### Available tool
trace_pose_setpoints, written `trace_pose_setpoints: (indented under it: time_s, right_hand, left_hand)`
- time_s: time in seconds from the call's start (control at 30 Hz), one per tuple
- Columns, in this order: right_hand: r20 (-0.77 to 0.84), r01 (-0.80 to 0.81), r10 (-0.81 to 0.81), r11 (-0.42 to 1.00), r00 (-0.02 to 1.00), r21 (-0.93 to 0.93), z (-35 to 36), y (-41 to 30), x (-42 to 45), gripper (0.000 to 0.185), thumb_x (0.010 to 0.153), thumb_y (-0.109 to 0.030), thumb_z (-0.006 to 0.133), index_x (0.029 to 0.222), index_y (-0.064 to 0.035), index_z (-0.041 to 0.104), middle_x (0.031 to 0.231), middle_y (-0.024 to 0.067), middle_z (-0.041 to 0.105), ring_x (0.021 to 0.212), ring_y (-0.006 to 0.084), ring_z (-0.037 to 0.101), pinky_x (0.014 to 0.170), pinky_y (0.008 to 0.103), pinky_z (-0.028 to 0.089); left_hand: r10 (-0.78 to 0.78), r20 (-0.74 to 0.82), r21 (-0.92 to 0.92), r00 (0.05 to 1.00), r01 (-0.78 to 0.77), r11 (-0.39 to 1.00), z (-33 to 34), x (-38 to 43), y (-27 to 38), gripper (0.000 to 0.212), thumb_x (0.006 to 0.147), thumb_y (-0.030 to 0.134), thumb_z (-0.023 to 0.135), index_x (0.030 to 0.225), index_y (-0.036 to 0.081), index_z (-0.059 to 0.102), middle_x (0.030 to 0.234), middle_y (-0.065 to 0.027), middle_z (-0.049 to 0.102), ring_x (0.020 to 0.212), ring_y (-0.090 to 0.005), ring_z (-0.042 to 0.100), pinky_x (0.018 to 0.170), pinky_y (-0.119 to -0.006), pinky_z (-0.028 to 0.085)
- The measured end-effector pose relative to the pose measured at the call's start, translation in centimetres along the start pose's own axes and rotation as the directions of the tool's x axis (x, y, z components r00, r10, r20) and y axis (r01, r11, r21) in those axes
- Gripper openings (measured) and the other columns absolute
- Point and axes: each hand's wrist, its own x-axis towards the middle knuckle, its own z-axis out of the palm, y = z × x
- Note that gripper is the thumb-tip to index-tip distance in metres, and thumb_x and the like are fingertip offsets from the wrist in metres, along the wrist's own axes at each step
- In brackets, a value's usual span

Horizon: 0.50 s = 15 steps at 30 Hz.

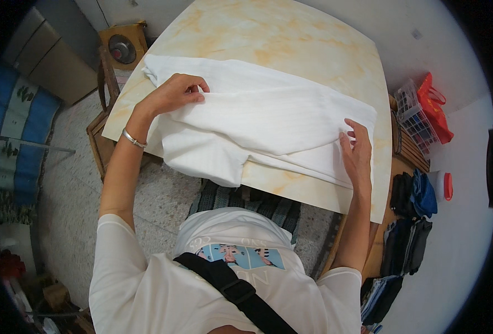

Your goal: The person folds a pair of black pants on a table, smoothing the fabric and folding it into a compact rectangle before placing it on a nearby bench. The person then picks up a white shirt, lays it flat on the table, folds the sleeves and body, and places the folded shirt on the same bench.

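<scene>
A white garment (pixel 271 117) lies across the marbled cream tabletop (pixel 313 46), folded over in loose layers. Its lower left part (pixel 204 156) hangs past the table's near edge. At the upper left, my left hand (pixel 182 92) pinches a fold edge of the cloth between thumb and fingertips. A silver bangle (pixel 134 138) circles that wrist. My right hand (pixel 357 148) is at the garment's right end, thumb and fingers apart, with nothing visible between them. Whether its fingertips touch the cloth, I cannot tell.
Folded dark clothes (pixel 405 246) lie in stacks along a wooden surface on the right. Beyond them are a white wire basket (pixel 415 112) and a red bag (pixel 434 108). A wooden chair (pixel 100 133) stands against the table's left side. Striped fabric (pixel 217 200) shows below the near edge.
</scene>
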Motion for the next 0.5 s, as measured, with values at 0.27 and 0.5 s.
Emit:
trace_pose_setpoints:
  time_s: [0.27,0.5]
  right_hand:
    - [0.172,-0.127,0.147,0.985,0.974,-0.119,0.8,1.5,2.2,0.027,0.084,-0.003,0.057,0.111,-0.0005,0.058,0.085,0.0174,0.063,0.074,0.0288,0.060,0.073,0.0375,0.047]
    - [0.160,-0.068,0.059,0.996,0.985,0.057,-1.0,-6.0,-2.4,0.026,0.086,-0.006,0.058,0.111,0.0024,0.059,0.091,0.0138,0.060,0.068,0.0203,0.056,0.066,0.0338,0.047]
  left_hand:
    - [0.059,-0.046,0.035,0.997,-0.058,0.998,-0.3,-0.9,-1.0,0.018,0.080,0.007,0.068,0.097,0.002,0.064,0.073,-0.0077,0.062,0.067,-0.0178,0.056,0.065,-0.031,0.045]
    - [0.183,-0.398,0.146,0.899,-0.135,0.980,1.2,-4.5,0.1,0.020,0.084,0.011,0.065,0.103,0.006,0.066,0.106,-0.0094,0.063,0.097,-0.0231,0.061,0.082,-0.033,0.051]
